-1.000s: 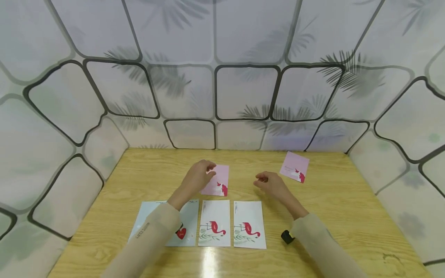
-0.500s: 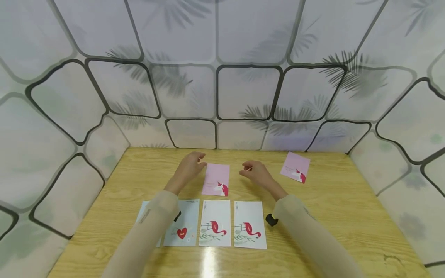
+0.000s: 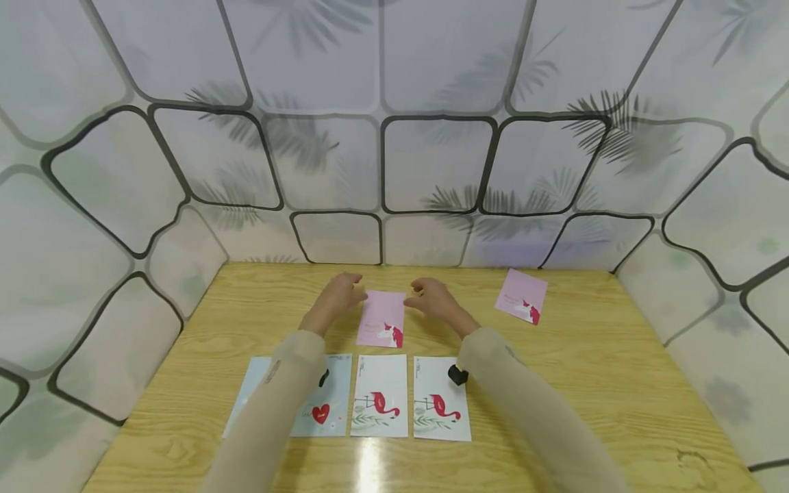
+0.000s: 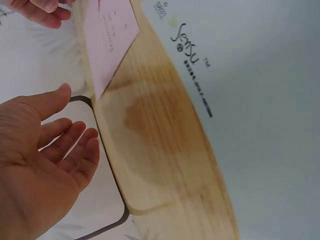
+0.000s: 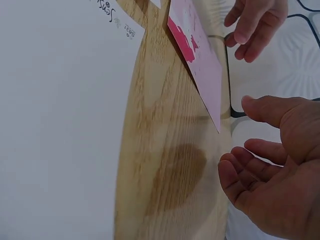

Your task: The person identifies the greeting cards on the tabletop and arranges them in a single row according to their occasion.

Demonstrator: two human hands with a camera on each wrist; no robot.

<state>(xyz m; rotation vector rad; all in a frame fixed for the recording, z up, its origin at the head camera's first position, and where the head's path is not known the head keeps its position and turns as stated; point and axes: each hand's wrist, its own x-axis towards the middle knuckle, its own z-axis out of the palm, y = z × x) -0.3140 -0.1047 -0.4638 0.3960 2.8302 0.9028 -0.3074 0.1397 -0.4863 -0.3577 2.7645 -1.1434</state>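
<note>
A pink card (image 3: 380,318) with a white unicorn and red mane lies on the wooden table between the two hands. My left hand (image 3: 336,296) hovers by its upper left corner, fingers loosely bent and holding nothing. By the upper right corner is my right hand (image 3: 431,297), thumb apart from relaxed fingers, with nothing in it. In the left wrist view the left hand (image 4: 47,162) shows its palm and a gap before the pink card (image 4: 107,42). The right wrist view has the right hand (image 5: 272,165) just short of the pink card's (image 5: 200,65) corner.
A second pink unicorn card (image 3: 522,296) lies tilted at the back right. Nearer the front, two white flamingo cards (image 3: 379,396) and light blue cards (image 3: 335,397), one with a red heart, form a row, partly under the sleeves. A patterned wall (image 3: 345,237) stands behind the table (image 3: 592,383).
My right hand has moved left to the pink card's right side. My left hand has drawn back left off the card, uncovering it. The cards stay in place.
</note>
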